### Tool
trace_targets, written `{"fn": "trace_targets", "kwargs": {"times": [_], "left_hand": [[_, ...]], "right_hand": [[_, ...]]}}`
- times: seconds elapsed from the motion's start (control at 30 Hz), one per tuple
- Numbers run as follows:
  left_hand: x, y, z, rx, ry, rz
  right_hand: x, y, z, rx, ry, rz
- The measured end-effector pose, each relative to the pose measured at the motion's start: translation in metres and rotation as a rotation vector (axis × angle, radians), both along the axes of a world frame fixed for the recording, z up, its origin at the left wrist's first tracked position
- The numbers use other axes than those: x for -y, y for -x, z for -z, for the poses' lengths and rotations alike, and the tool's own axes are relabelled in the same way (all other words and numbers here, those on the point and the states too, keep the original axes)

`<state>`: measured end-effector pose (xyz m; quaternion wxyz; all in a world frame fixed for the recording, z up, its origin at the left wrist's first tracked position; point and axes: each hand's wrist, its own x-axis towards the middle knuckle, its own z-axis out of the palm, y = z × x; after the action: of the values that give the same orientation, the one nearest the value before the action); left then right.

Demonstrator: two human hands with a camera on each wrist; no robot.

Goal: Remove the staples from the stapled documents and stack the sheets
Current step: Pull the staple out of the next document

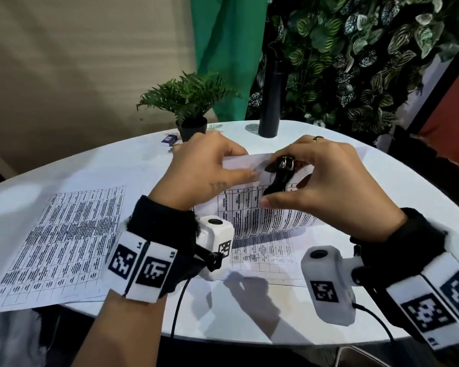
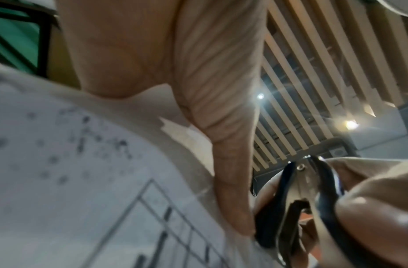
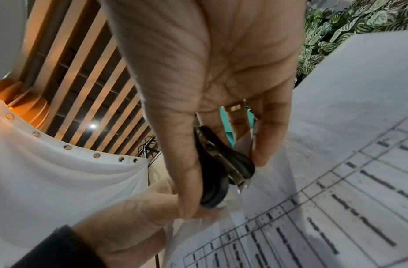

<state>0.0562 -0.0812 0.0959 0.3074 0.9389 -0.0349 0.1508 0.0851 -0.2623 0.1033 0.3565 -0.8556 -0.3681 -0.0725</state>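
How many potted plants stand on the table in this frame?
1. A small potted fern in a black pot stands at the table's far edge, left of the tall black bottle. The leafy wall behind is off the table; nothing suggests hidden pots.

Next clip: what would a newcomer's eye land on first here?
The two hands meeting mid-table: the right hand squeezes a black staple remover against the lifted corner of a printed document, which the left hand pinches. A separate printed sheet lies flat at the left; a small potted fern stands behind.
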Motion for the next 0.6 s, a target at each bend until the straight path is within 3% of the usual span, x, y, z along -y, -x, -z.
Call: {"fn": "trace_targets", "kwargs": {"times": [0.13,0.23,0.3,0.43,0.6], "left_hand": [[-0.002,-0.002,0.007,0.004,0.074,0.044],[-0.005,-0.004,0.01,-0.011,0.146,0.08],[-0.006,-0.004,0.01,-0.024,0.2,0.118],[-0.008,-0.003,0.008,-0.065,0.29,0.162],[-0.01,-0.004,0.012,-0.086,0.35,0.198]], "right_hand": [[0.002,-0.001,0.007,0.032,-0.014,-0.015],[0.003,-0.003,0.016,0.085,-0.132,-0.058],[0.004,-0.005,0.023,0.188,-0.195,-0.114],[0.003,-0.012,0.034,0.457,-0.135,-0.148],[0.001,-0.015,0.036,0.555,-0.135,-0.183]]}}
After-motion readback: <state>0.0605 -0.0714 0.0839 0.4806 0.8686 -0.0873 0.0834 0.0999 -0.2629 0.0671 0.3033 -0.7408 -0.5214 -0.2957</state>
